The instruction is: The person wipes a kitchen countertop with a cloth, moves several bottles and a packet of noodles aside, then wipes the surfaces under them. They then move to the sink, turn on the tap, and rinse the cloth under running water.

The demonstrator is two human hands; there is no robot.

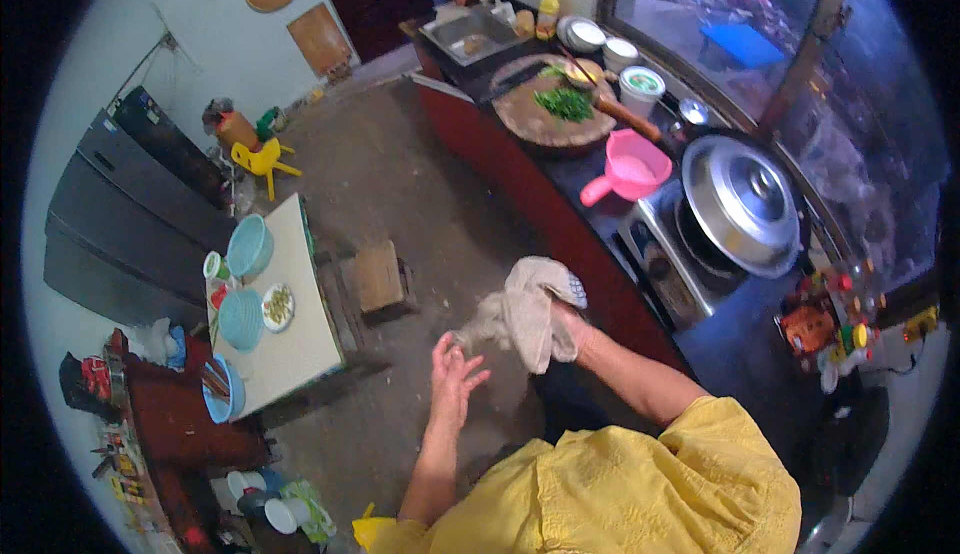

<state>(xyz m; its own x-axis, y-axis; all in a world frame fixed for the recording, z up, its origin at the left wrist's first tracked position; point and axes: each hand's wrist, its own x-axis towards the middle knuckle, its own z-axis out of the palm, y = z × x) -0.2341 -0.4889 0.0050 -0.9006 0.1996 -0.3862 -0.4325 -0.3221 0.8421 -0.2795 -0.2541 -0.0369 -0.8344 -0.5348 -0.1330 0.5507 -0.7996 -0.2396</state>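
A beige cloth [529, 314] hangs in folds from my right hand [570, 329], which is partly covered by it, in front of the dark red counter front. To the left of the cloth, my left hand [454, 374] is raised with its fingers spread and nothing in it. Ahead on the right, a wok with a domed metal lid [742, 205] sits over the gas stove [667, 269]. A pink plastic ladle [634, 167] lies beside the stove. Chopped greens [564, 103] rest on a round wooden chopping board [517, 115].
A sink [474, 34], a yellow bottle [549, 10] and a white tub [641, 88] stand along the counter. Condiment jars [855, 336] crowd its right end. Left are a table [300, 336] with basins, a wooden stool [379, 276] and a yellow plastic chair [262, 158].
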